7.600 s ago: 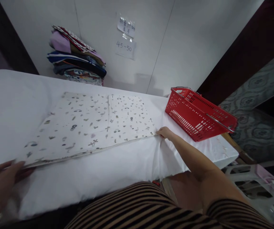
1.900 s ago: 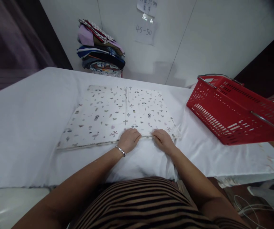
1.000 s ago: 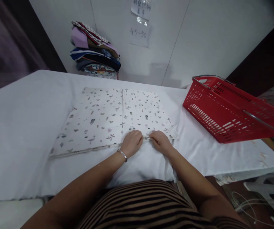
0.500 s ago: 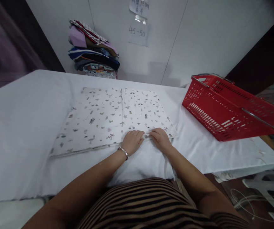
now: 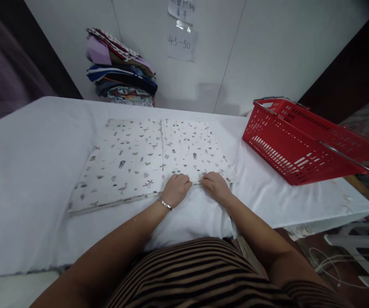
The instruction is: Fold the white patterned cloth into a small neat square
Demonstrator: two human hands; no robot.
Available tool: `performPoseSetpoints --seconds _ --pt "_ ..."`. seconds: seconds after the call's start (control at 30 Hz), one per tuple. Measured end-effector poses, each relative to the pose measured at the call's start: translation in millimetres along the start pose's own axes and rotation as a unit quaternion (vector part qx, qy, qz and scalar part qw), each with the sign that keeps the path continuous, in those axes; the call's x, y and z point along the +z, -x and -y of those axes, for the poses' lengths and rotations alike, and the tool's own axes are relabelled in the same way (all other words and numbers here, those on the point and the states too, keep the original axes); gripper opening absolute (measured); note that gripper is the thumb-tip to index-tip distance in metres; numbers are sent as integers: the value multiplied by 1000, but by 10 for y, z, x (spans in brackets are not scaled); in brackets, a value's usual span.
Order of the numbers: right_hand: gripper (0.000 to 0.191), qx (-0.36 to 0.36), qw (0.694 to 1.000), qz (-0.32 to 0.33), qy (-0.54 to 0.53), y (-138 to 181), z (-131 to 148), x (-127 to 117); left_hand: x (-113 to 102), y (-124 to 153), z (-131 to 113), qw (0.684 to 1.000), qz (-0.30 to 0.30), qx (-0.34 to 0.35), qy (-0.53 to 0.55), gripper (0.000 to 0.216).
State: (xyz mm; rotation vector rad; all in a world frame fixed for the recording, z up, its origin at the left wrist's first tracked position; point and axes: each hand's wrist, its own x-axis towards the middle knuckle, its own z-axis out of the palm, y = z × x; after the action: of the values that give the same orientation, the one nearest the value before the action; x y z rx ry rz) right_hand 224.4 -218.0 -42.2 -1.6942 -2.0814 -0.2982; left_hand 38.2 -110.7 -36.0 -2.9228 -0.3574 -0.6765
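A folded white cloth with small printed figures, palms and birds among them, lies flat on the white-covered table. At its near edge, right of the middle, my left hand has its fingers curled over the fabric and pinches it. A short way to the right, my right hand grips the same edge between thumb and fingers. A narrow stretch of the edge shows between the two hands. The fingertips are partly hidden by the fabric. A silvery bracelet sits on the left wrist.
A red plastic basket with metal handles stands on the right of the table. Behind the table, a stack of folded fabrics rests near the wall. A sign reads 45-50. A white plastic stool and cables are at lower right.
Both hands stay at the near edge of the cloth, almost unmoved. The whole view has shifted slightly, so the basket and fabric stack appear a little further left.
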Motion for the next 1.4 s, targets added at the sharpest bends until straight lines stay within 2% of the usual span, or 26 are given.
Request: performPoseSetpoints --seconds 0.23,0.6,0.93,1.1,1.3,1.4 --pt "21 7 1000 16 -22 57 43 -23 -38 49 -68 998 52 -21 -4 10" --pt "22 22 999 10 -32 26 75 -38 -75 13 -50 994 100 -35 8 16" --pt "23 35 999 27 -14 20 72 -20 -153 -105 -3 978 140 -129 80 24" --pt "23 58 998 17 14 3 59 16 -140 -48 -40 985 118 -103 70 19" --pt "24 54 998 28 12 8 52 21 -122 5 -38 991 87 -88 50 14" --pt "23 42 999 6 19 -24 40 -8 -124 -47 32 996 47 -71 21 19"
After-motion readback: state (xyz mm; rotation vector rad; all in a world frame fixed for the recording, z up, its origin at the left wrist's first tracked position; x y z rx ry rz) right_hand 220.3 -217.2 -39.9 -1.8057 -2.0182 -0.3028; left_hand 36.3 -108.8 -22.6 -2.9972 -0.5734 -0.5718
